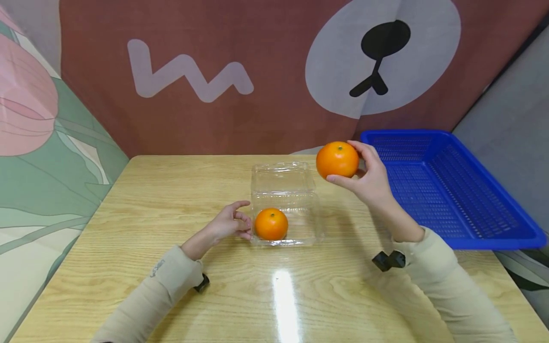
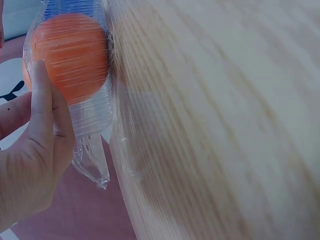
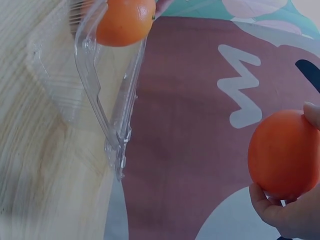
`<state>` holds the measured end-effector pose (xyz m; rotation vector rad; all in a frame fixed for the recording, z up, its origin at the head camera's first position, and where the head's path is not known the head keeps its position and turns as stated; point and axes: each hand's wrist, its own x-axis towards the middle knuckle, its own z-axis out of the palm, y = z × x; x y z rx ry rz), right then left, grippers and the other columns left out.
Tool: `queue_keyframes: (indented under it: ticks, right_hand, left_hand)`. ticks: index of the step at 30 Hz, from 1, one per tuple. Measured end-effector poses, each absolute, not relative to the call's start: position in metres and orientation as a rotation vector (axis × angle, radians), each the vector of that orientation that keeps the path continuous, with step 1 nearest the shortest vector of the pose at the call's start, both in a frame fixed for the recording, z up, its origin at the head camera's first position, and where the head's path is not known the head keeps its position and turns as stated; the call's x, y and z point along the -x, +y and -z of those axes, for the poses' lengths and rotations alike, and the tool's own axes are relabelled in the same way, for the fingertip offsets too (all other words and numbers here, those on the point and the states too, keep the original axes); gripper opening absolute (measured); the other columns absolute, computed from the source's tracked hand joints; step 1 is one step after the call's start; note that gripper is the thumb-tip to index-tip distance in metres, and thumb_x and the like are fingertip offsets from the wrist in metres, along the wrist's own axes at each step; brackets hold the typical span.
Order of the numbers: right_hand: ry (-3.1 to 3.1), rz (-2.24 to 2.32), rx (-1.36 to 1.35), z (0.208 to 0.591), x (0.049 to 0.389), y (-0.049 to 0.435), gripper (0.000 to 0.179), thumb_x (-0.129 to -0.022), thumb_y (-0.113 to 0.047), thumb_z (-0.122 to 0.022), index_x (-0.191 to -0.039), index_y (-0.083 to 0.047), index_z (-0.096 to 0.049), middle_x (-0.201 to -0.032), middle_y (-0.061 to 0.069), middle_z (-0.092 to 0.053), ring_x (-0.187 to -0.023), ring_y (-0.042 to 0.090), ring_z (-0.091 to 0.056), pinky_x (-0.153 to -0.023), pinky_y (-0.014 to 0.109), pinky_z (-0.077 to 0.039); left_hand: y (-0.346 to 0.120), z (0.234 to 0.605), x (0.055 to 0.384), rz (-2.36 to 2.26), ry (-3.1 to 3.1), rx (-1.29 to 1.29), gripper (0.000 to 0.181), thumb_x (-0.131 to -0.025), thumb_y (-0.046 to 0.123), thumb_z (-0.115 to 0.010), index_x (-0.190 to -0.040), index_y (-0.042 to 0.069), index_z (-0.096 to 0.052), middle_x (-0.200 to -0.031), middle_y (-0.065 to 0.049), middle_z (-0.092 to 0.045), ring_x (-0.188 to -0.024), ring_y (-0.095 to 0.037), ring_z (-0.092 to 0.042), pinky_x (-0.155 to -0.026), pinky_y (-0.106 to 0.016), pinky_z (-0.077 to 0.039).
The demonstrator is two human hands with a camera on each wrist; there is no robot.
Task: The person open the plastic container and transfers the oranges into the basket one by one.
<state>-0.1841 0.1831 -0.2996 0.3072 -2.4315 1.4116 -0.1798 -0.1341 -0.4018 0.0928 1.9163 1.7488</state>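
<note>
An orange (image 1: 337, 159) is gripped between the thumb and fingers of my right hand (image 1: 372, 178), held up off the table to the right of a clear plastic clamshell box (image 1: 302, 224). The box stands with its lid (image 1: 283, 178) folded back. A second orange (image 1: 272, 224) sits in the left part of its base. At the box's left wall is my left hand (image 1: 229, 223), its fingers loosely bent; in the left wrist view its fingertips (image 2: 40, 70) appear to touch the plastic beside that orange. The right wrist view also shows the held orange (image 3: 285, 154).
A blue plastic basket (image 1: 437, 190) stands at the right of the wooden table (image 1: 163, 190), behind my right forearm. A brown cloth (image 1: 206, 124) with a cartoon bear face hangs behind the table's back edge. Light glares on the tabletop near the front.
</note>
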Motion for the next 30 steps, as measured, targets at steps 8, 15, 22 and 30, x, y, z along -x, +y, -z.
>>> queue_keyframes:
  ticks: [8,15,22,30]
  right_hand:
    - [-2.419,-1.447,-0.273,0.293,0.187,0.188,0.072,-0.072,-0.015,-0.079,-0.134,-0.007,-0.043,-0.128,0.007,-0.041,-0.109,0.021,-0.043,-0.090,0.035,-0.050]
    - [-2.434,-1.419,-0.234,0.288,0.192,0.196,0.073,-0.072,-0.017,-0.079,-0.134,-0.007,-0.043,-0.129,0.008,-0.041,-0.110,0.022,-0.043,-0.090,0.032,-0.050]
    - [-2.438,-1.379,-0.180,0.282,0.194,0.203,0.071,-0.072,-0.020,-0.079,-0.133,-0.009,-0.044,-0.125,0.009,-0.042,-0.104,0.018,-0.043,-0.081,0.024,-0.047]
    - [-2.451,-1.359,-0.137,0.274,0.198,0.215,0.073,-0.073,-0.024,-0.079,-0.135,-0.011,-0.043,-0.128,0.008,-0.041,-0.106,0.020,-0.042,-0.083,0.030,-0.046]
  left_hand:
    - [-0.134,0.400,0.180,-1.748,1.912,-0.088,0.067,-0.086,-0.015,-0.049,-0.143,-0.004,-0.014,-0.093,-0.018,-0.054,-0.065,-0.017,-0.061,-0.065,-0.031,-0.059]
    - [-0.134,0.401,0.180,-1.751,1.910,-0.089,0.068,-0.086,-0.015,-0.049,-0.143,-0.004,-0.014,-0.093,-0.018,-0.054,-0.066,-0.017,-0.061,-0.065,-0.032,-0.059]
    - [-0.134,0.403,0.180,-1.754,1.910,-0.091,0.068,-0.086,-0.015,-0.049,-0.143,-0.004,-0.013,-0.092,-0.018,-0.054,-0.066,-0.017,-0.061,-0.065,-0.032,-0.059]
    - [-0.133,0.401,0.179,-1.758,1.904,-0.107,0.067,-0.087,-0.015,-0.048,-0.143,-0.004,-0.014,-0.090,-0.017,-0.054,-0.065,-0.017,-0.061,-0.065,-0.031,-0.059]
